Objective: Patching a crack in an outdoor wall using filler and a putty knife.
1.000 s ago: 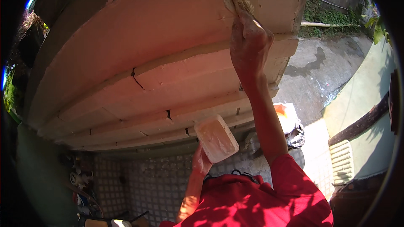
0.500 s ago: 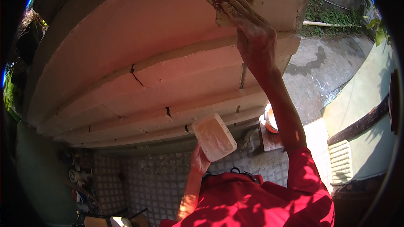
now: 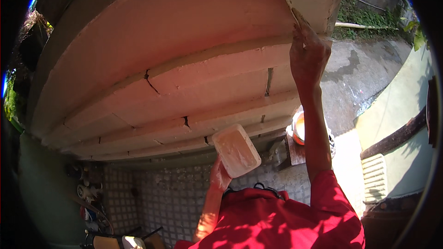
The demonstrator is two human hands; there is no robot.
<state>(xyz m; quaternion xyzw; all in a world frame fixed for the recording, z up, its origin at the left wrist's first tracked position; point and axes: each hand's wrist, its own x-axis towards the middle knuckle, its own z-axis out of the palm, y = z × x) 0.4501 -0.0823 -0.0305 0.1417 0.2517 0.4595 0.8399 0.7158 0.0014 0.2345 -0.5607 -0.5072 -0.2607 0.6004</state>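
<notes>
Seemingly plain tub (image 3: pixel 236 151) in left hand (image 3: pixel 220 175)

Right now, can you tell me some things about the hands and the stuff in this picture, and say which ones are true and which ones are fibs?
1. The left hand holds a shallow tub. True.
2. The right hand is empty. False: it holds a thin flat tool.
3. A dark crack shows in the pinkish surface. True.
4. The shirt is blue all over. False: it is red, with patches of sunlight and shade.
5. The shallow tub is bright green. False: it is pale.
</notes>
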